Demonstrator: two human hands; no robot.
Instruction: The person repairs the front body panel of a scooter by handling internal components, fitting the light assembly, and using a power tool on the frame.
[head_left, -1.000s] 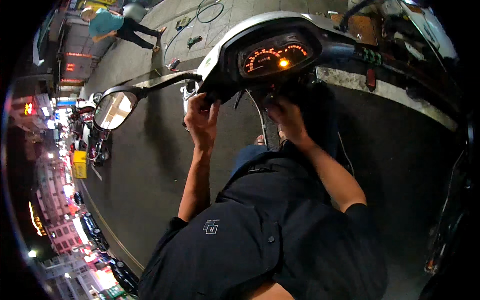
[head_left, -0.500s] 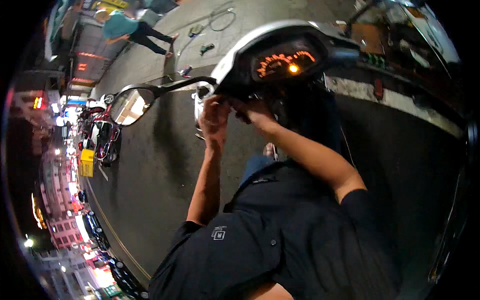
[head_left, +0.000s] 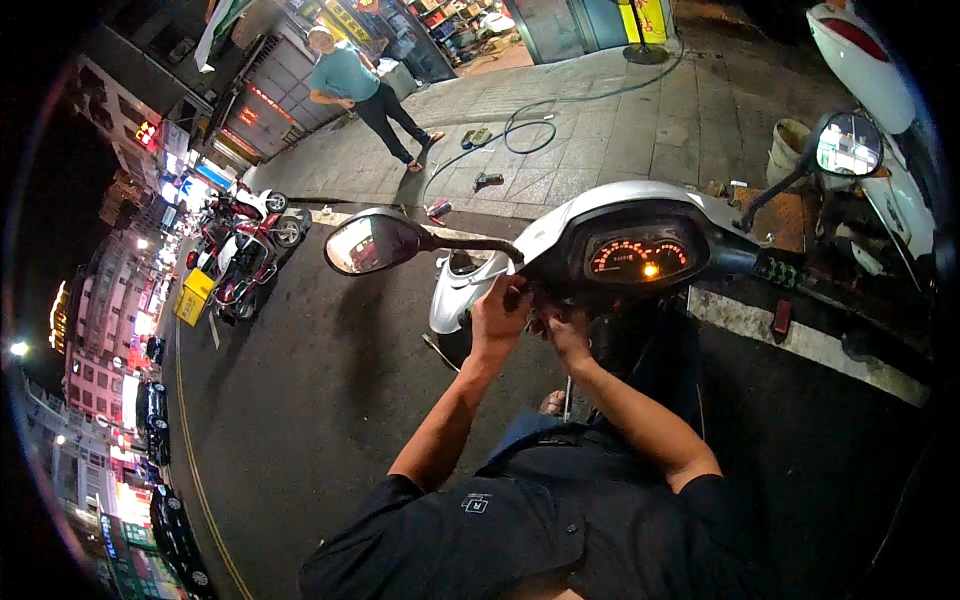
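Observation:
A white scooter stands before me, its dark dashboard lit with orange dials and a bright yellow lamp. Just below the left side of that dashboard, my left hand is closed, fingers curled up against the dark underside of the handlebar cover. Close to its right, my right hand is closed too, its fingertips in shadow beneath the dashboard. Whatever either hand grips there is too dark and small to make out. A round-ended mirror on a black stalk reaches out to the left, above my left forearm.
The other mirror rises at the right, near a second white scooter. On the pavement lie a green hose and a dark tool. A person stands at the far left. Parked motorcycles line the road.
My view has shifted, so the scooter and my hands sit lower and further right. More of the pavement and a lit shop front show. Both hands remain under the dashboard.

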